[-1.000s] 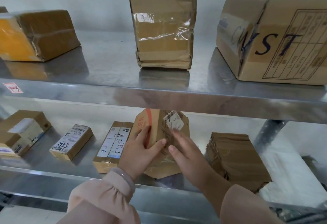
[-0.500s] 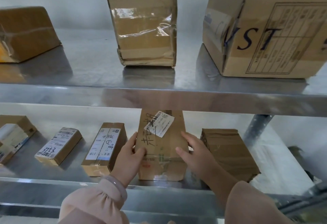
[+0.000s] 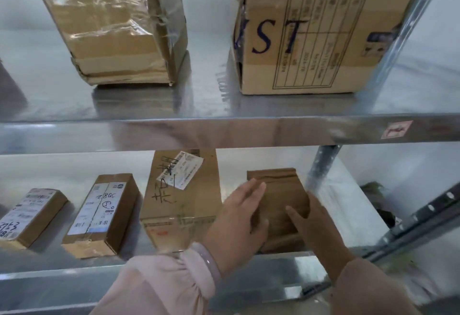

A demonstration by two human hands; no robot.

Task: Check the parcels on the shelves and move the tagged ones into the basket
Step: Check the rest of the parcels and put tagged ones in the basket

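Note:
A plain brown parcel (image 3: 273,180) with no visible label lies at the right end of the lower shelf (image 3: 286,260). My left hand (image 3: 239,217) rests flat on its left part, fingers straight. My right hand (image 3: 316,225) grips its right edge, thumb on top and fingers wrapped round the side. Just left of it lies a taller parcel (image 3: 181,202) with a white tag (image 3: 180,169) and black handwriting, untouched. Further left are two smaller tagged parcels, one marked 7805 (image 3: 102,212) and one at the frame's edge (image 3: 29,215). No basket is in view.
On the upper shelf (image 3: 224,130) stand a taped, crumpled box (image 3: 112,28) and a large printed carton (image 3: 311,33). A metal upright (image 3: 321,165) rises just right of the plain parcel. A perforated rail (image 3: 423,212) runs at the far right.
Both hands let go of the tagged handwritten parcel, which now lies flat, and moved right onto the plain brown parcel. The view shifted right and closer.

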